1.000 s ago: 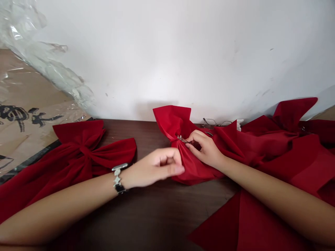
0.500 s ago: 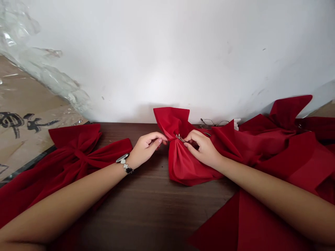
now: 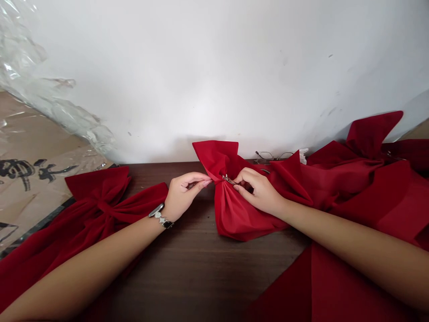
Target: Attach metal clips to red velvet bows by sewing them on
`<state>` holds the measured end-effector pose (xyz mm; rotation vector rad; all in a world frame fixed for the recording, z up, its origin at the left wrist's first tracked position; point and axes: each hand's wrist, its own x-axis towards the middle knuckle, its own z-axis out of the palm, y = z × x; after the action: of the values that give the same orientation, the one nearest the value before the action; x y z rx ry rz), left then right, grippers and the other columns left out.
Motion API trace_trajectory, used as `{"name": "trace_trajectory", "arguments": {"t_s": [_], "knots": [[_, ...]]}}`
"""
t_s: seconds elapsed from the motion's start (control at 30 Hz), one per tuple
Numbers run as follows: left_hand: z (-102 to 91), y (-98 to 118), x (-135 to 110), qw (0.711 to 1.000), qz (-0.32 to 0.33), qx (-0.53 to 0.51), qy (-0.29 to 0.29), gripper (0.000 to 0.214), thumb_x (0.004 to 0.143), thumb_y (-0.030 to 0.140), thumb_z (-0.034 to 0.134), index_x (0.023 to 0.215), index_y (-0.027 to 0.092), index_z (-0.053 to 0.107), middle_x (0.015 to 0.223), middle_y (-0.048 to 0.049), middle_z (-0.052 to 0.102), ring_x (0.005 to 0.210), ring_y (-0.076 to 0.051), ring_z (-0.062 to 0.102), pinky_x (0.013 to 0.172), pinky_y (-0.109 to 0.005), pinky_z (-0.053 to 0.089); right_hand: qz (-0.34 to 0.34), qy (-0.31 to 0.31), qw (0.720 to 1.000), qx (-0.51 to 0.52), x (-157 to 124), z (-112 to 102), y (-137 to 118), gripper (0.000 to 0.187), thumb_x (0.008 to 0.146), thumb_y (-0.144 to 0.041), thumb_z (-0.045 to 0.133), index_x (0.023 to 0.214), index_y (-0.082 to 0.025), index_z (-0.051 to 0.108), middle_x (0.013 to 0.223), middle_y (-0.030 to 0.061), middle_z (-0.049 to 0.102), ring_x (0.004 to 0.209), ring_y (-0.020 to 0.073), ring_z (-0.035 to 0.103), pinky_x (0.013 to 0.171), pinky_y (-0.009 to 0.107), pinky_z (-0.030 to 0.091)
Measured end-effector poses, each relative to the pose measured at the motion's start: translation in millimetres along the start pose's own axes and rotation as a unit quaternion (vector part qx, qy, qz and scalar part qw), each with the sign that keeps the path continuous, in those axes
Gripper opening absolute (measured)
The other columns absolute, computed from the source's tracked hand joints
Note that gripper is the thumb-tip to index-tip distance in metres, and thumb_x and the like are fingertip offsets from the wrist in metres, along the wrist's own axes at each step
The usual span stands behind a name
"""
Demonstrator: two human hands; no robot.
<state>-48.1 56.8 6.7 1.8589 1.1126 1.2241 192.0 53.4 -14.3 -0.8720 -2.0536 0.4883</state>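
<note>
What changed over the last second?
The left hand swung from in front of the pleated red fabric bow back to its gathered centre, fingertips now touching the left side by the small silver metal clip. Nothing was let go. The right hand kept pinching the centre; the tied red bow on the left and wire-rimmed glasses did not move.

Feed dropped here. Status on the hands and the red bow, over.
Left hand pinches red bow at its gathered middle. Right hand holds metal clip there. Glasses lie behind, apart.

Both forearms (image 3: 83, 273) are bare. Just behind the left hand (image 3: 182, 195) sits a watch (image 3: 160, 215): silver case, black strap, silver links.
</note>
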Motion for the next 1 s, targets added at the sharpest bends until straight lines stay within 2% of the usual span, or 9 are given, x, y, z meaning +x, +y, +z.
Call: {"name": "trace_trajectory", "arguments": {"t_s": [0.13, 0.3, 0.47, 0.57, 0.7, 0.8, 0.9, 1.0], "knots": [[-0.2, 1, 1, 0.999, -0.010, -0.050, 0.014, 0.017, 0.075, 0.031, 0.076, 0.081, 0.015, 0.075, 0.074, -0.0064, 0.074, 0.063, -0.014, 0.065, 0.061, -0.023, 0.055, 0.003, 0.003, 1.000, 0.001, 1, 0, -1, 0.010, 0.088, -0.014, 0.054, 0.080, -0.020, 0.053, 0.079, 0.0024, 0.054, 0.070, 0.0140, 0.053, 0.061, 0.026, 0.044], [0.7, -1, -2, 0.999, 0.020, -0.032, 0.013, 0.016, 0.076, 0.031, 0.075, 0.082, 0.016, 0.075, 0.076, -0.0059, 0.074, 0.064, -0.013, 0.065, 0.062, -0.022, 0.055, 0.002, 0.004, 1.000, -0.005, 1, -1, -1, 0.010, 0.088, -0.014, 0.053, 0.080, -0.019, 0.053, 0.078, 0.0025, 0.054, 0.070, 0.0143, 0.054, 0.062, 0.027, 0.044], [3.9, -4, -1, 1.000, 0.012, -0.005, -0.002, 0.016, 0.077, 0.031, 0.074, 0.084, 0.017, 0.075, 0.083, -0.0062, 0.076, 0.071, -0.015, 0.068, 0.070, -0.024, 0.056, -0.004, 0.002, 1.000, -0.001, 0, -1, -2, 0.009, 0.088, -0.014, 0.053, 0.081, -0.020, 0.053, 0.079, 0.0027, 0.055, 0.071, 0.0147, 0.054, 0.061, 0.027, 0.044], [7.3, -6, 3, 0.999, 0.012, 0.025, -0.021, 0.015, 0.078, 0.031, 0.070, 0.079, 0.017, 0.075, 0.080, -0.0056, 0.075, 0.068, -0.016, 0.067, 0.065, -0.024, 0.055, -0.015, 0.007, 1.000, 0.000, 1, -1, -2, 0.009, 0.088, -0.014, 0.053, 0.081, -0.020, 0.053, 0.077, 0.0023, 0.054, 0.069, 0.0144, 0.053, 0.060, 0.027, 0.044], [8.9, -6, 8, 0.995, 0.063, 0.074, -0.031, 0.017, 0.083, 0.031, 0.064, 0.077, 0.017, 0.072, 0.075, -0.0044, 0.073, 0.064, -0.014, 0.063, 0.061, -0.023, 0.050, -0.011, 0.013, 1.000, -0.006, 1, -2, -1, 0.010, 0.088, -0.014, 0.053, 0.080, -0.020, 0.053, 0.077, 0.0025, 0.054, 0.069, 0.0147, 0.054, 0.059, 0.027, 0.044], [7.2, -6, 8, 0.985, 0.132, 0.112, 0.000, 0.015, 0.085, 0.029, 0.063, 0.078, 0.019, 0.071, 0.075, -0.0040, 0.071, 0.064, -0.013, 0.060, 0.059, -0.023, 0.047, -0.001, 0.017, 1.000, -0.007, 1, -2, 0, 0.012, 0.089, -0.015, 0.053, 0.078, -0.020, 0.052, 0.077, 0.0026, 0.055, 0.069, 0.0150, 0.054, 0.060, 0.027, 0.044], [6.3, -6, 7, 0.973, 0.193, 0.124, 0.026, 0.011, 0.085, 0.025, 0.063, 0.079, 0.018, 0.069, 0.090, -0.0072, 0.071, 0.069, -0.013, 0.061, 0.059, -0.023, 0.046, 0.012, 0.019, 1.000, 0.000, 2, -2, 1, 0.011, 0.089, -0.016, 0.052, 0.079, -0.020, 0.053, 0.078, 0.0029, 0.055, 0.071, 0.0155, 0.054, 0.062, 0.028, 0.044], [8.1, -7, 6, 0.973, 0.205, 0.105, -0.006, 0.010, 0.088, 0.023, 0.058, 0.082, 0.018, 0.066, 0.106, -0.0102, 0.071, 0.079, -0.015, 0.065, 0.065, -0.024, 0.050, 0.027, 0.022, 0.999, 0.013, 2, -2, 2, 0.010, 0.090, -0.018, 0.051, 0.081, -0.020, 0.053, 0.079, 0.0033, 0.056, 0.073, 0.0160, 0.054, 0.064, 0.029, 0.044]]}}
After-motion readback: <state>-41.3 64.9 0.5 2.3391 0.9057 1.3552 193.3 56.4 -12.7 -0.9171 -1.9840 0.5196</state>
